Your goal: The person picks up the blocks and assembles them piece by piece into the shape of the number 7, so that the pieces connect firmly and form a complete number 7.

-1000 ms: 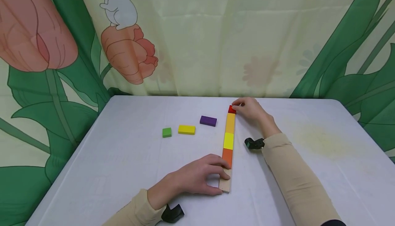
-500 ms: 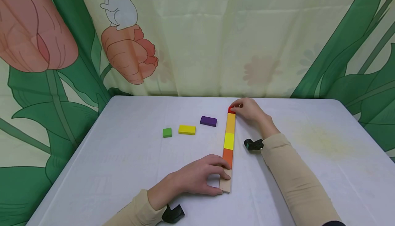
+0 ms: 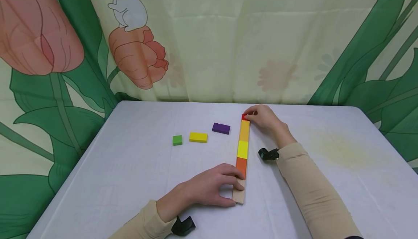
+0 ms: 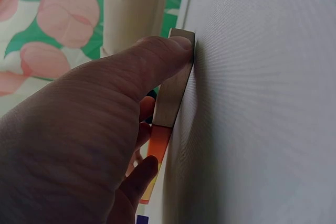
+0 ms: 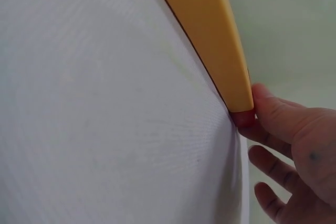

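A straight row of coloured blocks runs away from me on the white table. Nearest is a plain wooden block (image 3: 238,196), then an orange block (image 3: 241,168), a bright yellow block (image 3: 242,149), an amber block (image 3: 244,131) and a small red block (image 3: 243,117). My left hand (image 3: 209,186) holds the plain block, the thumb on its side near the close end and bent fingers over its other end. At the far end my right hand (image 3: 265,118) pinches the red block against the amber one; its fingers partly hide it.
Left of the row lie a purple block (image 3: 221,128), a loose yellow block (image 3: 198,137) and a green cube (image 3: 177,140). The white table (image 3: 130,173) ends at a back edge just beyond the right hand. Behind it hangs a printed curtain (image 3: 209,50).
My right hand and the red block have come slightly towards me, and less of the red block shows. The left hand stays in place on the plain block.
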Available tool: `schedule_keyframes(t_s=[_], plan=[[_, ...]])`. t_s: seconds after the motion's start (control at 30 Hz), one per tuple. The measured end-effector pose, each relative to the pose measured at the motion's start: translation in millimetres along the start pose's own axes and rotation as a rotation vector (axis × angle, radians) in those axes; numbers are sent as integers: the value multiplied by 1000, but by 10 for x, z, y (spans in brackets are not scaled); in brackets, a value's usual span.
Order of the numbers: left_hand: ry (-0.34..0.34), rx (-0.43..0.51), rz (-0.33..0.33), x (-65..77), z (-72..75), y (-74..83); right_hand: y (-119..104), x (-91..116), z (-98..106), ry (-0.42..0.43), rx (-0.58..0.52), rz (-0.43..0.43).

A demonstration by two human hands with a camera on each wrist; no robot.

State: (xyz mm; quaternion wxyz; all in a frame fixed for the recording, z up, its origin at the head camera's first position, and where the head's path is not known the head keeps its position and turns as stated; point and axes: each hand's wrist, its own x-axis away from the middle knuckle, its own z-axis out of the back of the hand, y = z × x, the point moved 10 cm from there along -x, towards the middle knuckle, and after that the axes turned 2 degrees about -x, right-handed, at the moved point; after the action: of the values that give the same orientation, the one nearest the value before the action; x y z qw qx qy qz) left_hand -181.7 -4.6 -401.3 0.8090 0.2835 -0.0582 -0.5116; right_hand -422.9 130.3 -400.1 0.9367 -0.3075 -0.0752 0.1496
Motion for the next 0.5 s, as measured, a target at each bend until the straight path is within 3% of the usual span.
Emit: schedule_keyframes(t_s=[0.5], plan=[[9,-15,-14,1,6,16,-17,20,-16,1,-8,-11]])
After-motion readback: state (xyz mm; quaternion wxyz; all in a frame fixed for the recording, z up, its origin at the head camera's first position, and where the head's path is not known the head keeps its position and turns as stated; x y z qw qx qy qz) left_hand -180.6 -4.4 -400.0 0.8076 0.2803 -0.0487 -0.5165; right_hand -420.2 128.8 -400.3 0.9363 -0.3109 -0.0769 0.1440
